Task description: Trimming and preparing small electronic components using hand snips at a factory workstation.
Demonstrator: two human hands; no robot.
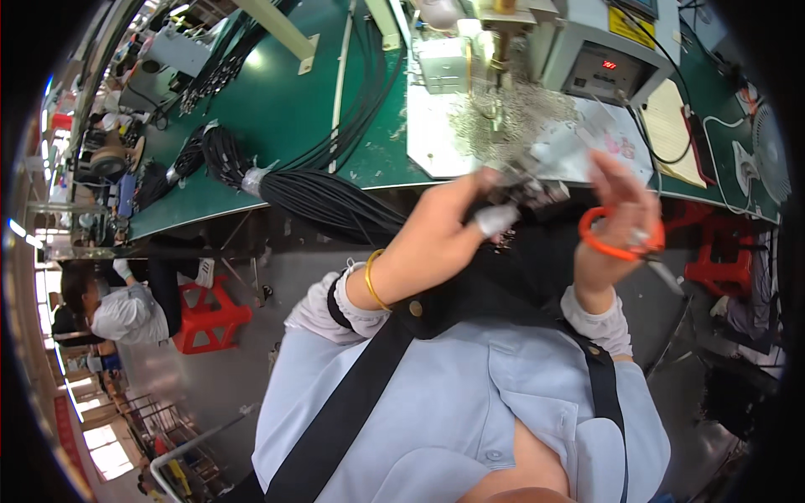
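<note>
My left hand (440,230), its thumb wrapped in white tape, is closed round the end of a bundle of black cables (335,201). Silvery connector ends (537,191) stick out past its fingers, blurred. The rest of the cables trail left along the bench edge. To the right, my right hand (620,201) is raised, its fingers smeared by motion. It carries scissors with orange handles (594,236), looped about the hand, and their blades (667,277) point down and right, away from the cables.
A bench machine (499,59) stands ahead, small metal scraps (503,117) heaped beneath it. Beside it is a grey control box (608,67). More tied black cables (222,155) lie left on the green bench (277,117). Red stools (210,318) and a seated person (130,310) are at the sides.
</note>
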